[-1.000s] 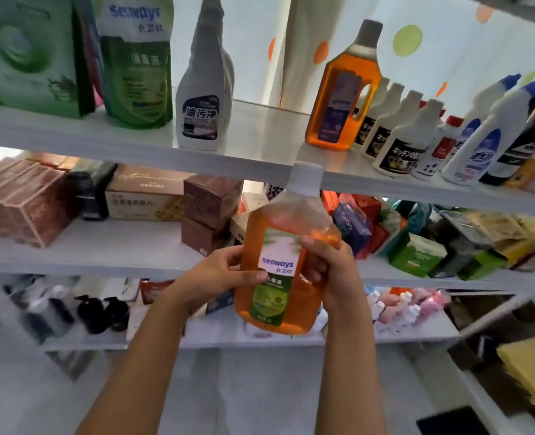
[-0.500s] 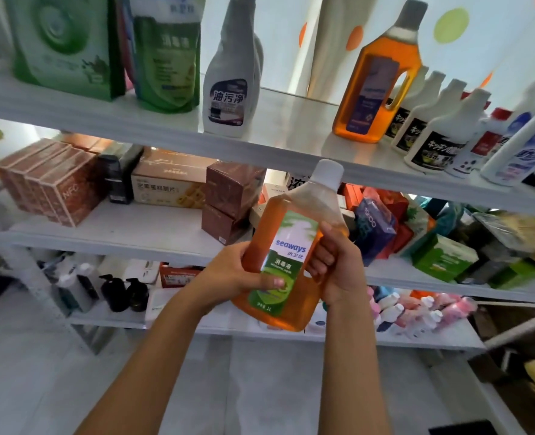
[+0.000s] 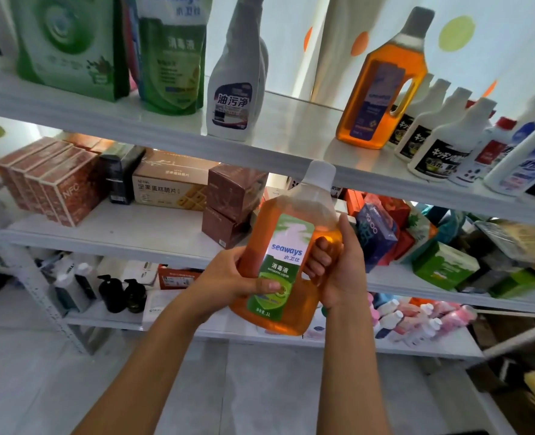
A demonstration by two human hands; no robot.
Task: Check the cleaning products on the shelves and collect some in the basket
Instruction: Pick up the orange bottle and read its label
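I hold an orange disinfectant bottle [image 3: 286, 249] with a white cap and a green "seaways" label in front of the middle shelf, tilted slightly right. My left hand [image 3: 228, 279] grips its lower left side, thumb across the label. My right hand [image 3: 338, 265] curls its fingers through the bottle's handle on the right. No basket is in view.
The top shelf [image 3: 172, 130] carries green refill pouches [image 3: 168, 54], a white spray bottle [image 3: 236, 86], another orange bottle [image 3: 382, 86] and several white bottles [image 3: 442, 142]. Brown boxes [image 3: 52, 183] and colourful packs [image 3: 379, 233] fill the middle shelf. Small bottles stand on the bottom shelf [image 3: 416, 343].
The bottle has tilted to the right in my hands. The view has shifted left and down, showing more of the shelf's left end.
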